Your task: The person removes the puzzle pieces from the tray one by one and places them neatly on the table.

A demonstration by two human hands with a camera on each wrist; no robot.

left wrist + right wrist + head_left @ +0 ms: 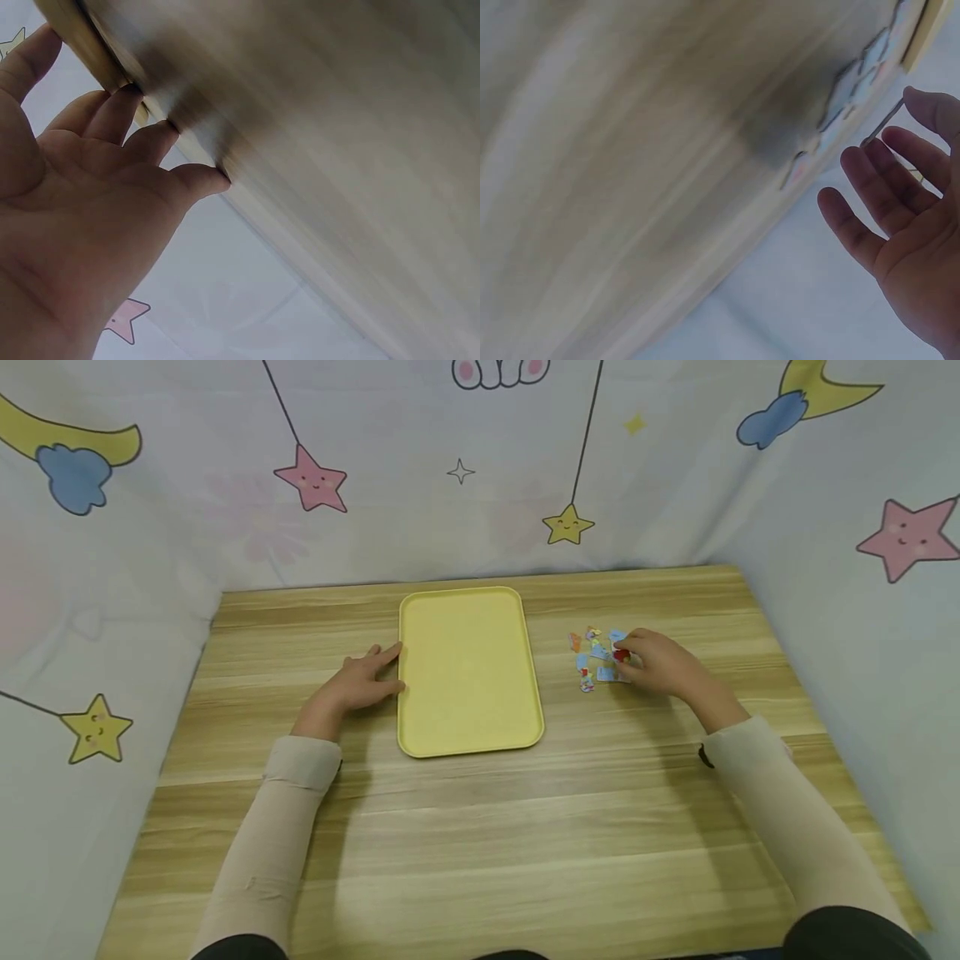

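Observation:
A yellow tray (468, 672) lies flat on the table. At its left edge rests my left hand (358, 681), thumb and index fingertip touching the rim and the other fingers on the tabletop; the left wrist view shows this hand (97, 180) from the palm side. Right of the tray lies a loose cluster of small, colourful puzzle pieces (597, 650). Just above the cluster's right side, my right hand (660, 664) pinches one puzzle piece (622, 655) with red on it. In the right wrist view that piece (885, 122) appears edge-on between thumb and fingertips.
The wood-grain table (480, 835) carries the tray and pieces. A white cloth (420, 527) printed with stars and moons hangs behind and along both sides of the table.

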